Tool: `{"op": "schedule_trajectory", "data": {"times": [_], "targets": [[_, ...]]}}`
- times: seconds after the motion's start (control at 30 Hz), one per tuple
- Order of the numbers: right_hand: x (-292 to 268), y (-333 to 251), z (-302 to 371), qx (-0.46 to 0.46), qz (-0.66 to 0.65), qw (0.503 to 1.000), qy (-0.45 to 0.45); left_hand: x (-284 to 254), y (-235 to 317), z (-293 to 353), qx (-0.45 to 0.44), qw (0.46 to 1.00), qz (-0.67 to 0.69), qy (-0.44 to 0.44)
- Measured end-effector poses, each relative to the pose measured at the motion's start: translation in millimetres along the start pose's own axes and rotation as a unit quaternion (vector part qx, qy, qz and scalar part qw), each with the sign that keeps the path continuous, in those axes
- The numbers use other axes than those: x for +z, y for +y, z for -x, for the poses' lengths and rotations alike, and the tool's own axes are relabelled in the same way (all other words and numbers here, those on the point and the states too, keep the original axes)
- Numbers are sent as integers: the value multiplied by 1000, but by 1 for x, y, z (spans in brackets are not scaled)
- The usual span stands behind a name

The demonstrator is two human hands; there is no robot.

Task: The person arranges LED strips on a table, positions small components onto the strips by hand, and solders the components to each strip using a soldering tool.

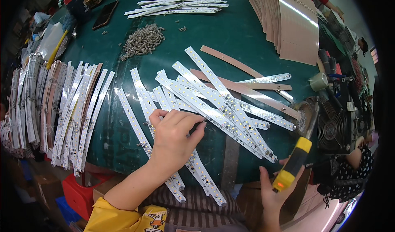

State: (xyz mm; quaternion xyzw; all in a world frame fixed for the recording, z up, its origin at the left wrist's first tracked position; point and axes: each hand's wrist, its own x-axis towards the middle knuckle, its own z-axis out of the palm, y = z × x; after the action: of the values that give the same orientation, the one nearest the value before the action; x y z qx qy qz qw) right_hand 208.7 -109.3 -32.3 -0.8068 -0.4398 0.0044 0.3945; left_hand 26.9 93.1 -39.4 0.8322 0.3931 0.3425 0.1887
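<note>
White strips (pixel 230 103) beneath curled left hand (pixel 176 130)

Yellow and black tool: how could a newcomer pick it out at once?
Go to the near right side of the green table, by the black fan. There the right hand holds the tool, its metal rod pointing away from the person. Unlike the flat white strips nearby, it has a chunky yellow and black handle with a red light.

Green worktable (pixel 234 28), top glossy with light glare. Red plastic stool (pixel 78 197) below near edge, left end; cardboard box (pixel 44 186) left of it. Pale wall (pixel 352 10) beyond far-right corner. Left-side background dim.
</note>
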Motion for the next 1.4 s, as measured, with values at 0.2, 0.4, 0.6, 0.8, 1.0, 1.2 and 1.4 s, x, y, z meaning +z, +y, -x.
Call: {"op": "schedule_trajectory", "data": {"times": [0.2,0.4,0.6,0.8,1.0,1.2,1.4], "targets": [[4,-6,-7,116,-47,992,-23,-2,1,0,-7,1000,-5,-15],[6,-5,-6,95,-44,995,10,-18,1,-6,0,1000,-30,-5],[4,-12,-11,124,-52,991,9,-27,-14,-20,98,993,-59,-39],[4,-10,-15,57,-59,997,14,-26,-21,-31,226,957,-147,-110],[7,-9,-16,30,-77,996,35,-14,-24,-34,315,925,-192,-91],[9,-9,-15,37,-79,995,48,-9,-28,-34,348,915,-189,-73],[6,1,-5,35,-93,995,28,-21,-35,-31,375,914,-127,-90]]}}
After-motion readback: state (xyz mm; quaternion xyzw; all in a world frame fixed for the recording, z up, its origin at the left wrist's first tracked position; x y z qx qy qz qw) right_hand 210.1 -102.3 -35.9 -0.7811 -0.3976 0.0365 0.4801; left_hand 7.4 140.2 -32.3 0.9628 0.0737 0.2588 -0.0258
